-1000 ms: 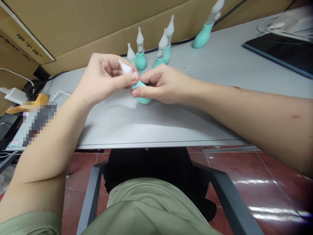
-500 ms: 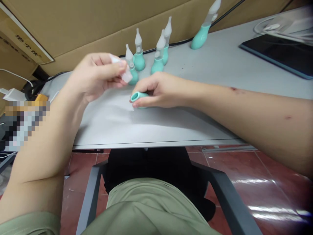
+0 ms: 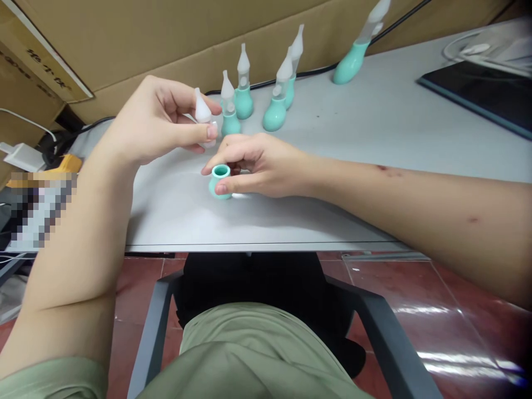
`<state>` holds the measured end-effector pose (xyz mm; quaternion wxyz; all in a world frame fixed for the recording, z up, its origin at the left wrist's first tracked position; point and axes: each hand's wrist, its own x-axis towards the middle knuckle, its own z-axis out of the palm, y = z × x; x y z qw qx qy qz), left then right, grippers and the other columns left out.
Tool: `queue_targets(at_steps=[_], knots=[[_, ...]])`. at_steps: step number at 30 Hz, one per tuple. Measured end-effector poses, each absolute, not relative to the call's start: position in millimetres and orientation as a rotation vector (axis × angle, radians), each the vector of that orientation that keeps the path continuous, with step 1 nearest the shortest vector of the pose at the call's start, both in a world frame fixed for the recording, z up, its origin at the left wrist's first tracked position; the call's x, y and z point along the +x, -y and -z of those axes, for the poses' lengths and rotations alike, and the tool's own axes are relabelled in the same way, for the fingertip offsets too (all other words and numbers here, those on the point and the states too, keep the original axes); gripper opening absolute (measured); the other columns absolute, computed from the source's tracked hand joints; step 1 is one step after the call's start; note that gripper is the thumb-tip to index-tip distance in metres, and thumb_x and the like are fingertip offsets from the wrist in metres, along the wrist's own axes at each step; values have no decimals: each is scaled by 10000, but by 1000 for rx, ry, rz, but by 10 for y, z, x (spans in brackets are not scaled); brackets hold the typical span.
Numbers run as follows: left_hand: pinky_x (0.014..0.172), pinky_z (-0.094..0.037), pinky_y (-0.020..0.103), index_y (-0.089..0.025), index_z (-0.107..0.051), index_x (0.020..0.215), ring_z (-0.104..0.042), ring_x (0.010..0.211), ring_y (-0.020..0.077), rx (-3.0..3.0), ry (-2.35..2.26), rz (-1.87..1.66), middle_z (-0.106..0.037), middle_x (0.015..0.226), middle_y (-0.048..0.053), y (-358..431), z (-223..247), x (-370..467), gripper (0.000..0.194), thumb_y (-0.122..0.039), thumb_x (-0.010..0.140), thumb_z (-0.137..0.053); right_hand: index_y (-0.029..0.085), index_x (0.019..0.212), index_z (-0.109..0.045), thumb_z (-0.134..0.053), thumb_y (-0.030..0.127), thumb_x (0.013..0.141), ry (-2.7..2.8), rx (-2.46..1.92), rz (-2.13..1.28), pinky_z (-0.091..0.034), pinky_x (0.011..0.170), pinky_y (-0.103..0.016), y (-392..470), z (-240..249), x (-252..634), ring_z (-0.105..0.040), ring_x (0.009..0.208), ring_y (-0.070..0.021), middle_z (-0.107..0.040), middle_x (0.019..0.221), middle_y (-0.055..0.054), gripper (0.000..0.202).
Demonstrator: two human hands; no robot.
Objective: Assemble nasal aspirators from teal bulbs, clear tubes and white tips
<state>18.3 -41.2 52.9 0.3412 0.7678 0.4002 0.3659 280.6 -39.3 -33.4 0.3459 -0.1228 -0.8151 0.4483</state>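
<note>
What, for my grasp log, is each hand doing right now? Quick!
Left hand: closed, holding the white-tipped nozzle.
Right hand: curled around the teal bulb, open neck up; grip firmness can't be told.

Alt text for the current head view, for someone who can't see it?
The left hand holds a white-tipped nozzle, apart from an open-topped teal bulb held in the right hand at a grey desk; five assembled teal bulbs sit behind.

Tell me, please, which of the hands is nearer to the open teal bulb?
Right. The right hand has its thumb on the open teal bulb; the left hand is apart, at upper left, holding a white nozzle.
</note>
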Motion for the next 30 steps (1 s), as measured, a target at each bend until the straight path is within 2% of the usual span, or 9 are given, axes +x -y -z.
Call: queue_targets(at_steps=[3, 6, 9, 13, 19, 22, 25, 27, 30], knots=[[863, -859, 617, -313, -946, 910, -866, 912, 290, 2009, -1025, -883, -940, 1096, 74, 357, -501, 177, 376, -491, 764, -1244, 238, 1114, -895, -1047, 442, 1016, 2149, -282, -1124, -628, 883, -326, 405, 340, 2772, -704, 955, -181, -760, 1133, -49, 273], [798, -820, 626, -331, -953, 1013, -799, 799, 277, 2018, -1041, -838, -890, 914, 61, 307, -476, 162, 410, -531, 786, -1229, 238, 1148, -883, -1044, 393, 988, 2197, -292, -1078, -630, 897, -337, 433, 304, 2786, -702, 963, -194, -775, 1120, -46, 275], [870, -805, 652, -290, -954, 1044, -810, 787, 280, 1989, -1031, -827, -897, 917, 75, 331, -496, 172, 413, -485, 814, -1237, 238, 1059, -815, -1079, 481, 997, 2163, -387, -1044, -589, 858, -350, 468, 229, 2835, -655, 945, -209, -759, 1037, -43, 364], [904, -801, 615, -279, -959, 1030, -837, 827, 286, 1960, -987, -845, -901, 906, 80, 424, -539, 234, 415, -443, 781, -1248, 253, 870, -597, -1093, 694, 1019, 1904, -584, -981, -416, 737, -376, 455, 112, 2893, -472, 827, -184, -563, 850, 4, 680], [1004, -832, 557, -255, -936, 1321, -943, 1033, 334, 2010, -959, -799, -957, 1152, 89, 471, -445, 302, 590, -401, 829, -1227, 253, 1177, -777, -1179, 634, 912, 1775, -632, -1052, -489, 795, -376, 360, 56, 2896, -610, 915, -191, -716, 1033, -8, 614], [970, -832, 504, -269, -892, 1524, -967, 1033, 336, 1997, -998, -802, -955, 1088, 46, 448, -369, 307, 789, -278, 808, -1223, 251, 1114, -845, -1111, 534, 980, 1839, -616, -1080, -584, 939, -430, 351, 77, 2888, -723, 1076, -267, -820, 1112, -74, 411], [999, -838, 521, -288, -864, 1625, -969, 961, 336, 1985, -1049, -831, -948, 991, 10, 435, -344, 313, 937, -193, 765, -1224, 264, 993, -840, -1062, 504, 1026, 1871, -602, -1075, -597, 944, -468, 349, 86, 2890, -719, 1033, -284, -853, 1064, -80, 328], [1031, -843, 543, -280, -921, 1499, -979, 996, 358, 1983, -1056, -845, -947, 980, 20, 448, -368, 325, 805, -183, 758, -1222, 266, 973, -843, -1064, 473, 1007, 1839, -582, -1078, -590, 903, -450, 349, 78, 2891, -709, 988, -264, -852, 1032, -65, 305], [1049, -849, 552, -263, -970, 1143, -983, 1039, 383, 2019, -1072, -794, -913, 912, 37, 490, -437, 343, 400, -228, 810, -1189, 252, 1005, -876, -1066, 400, 949, 1764, -559, -1126, -599, 921, -430, 358, 55, 2888, -737, 976, -240, -859, 1037, -55, 248]])
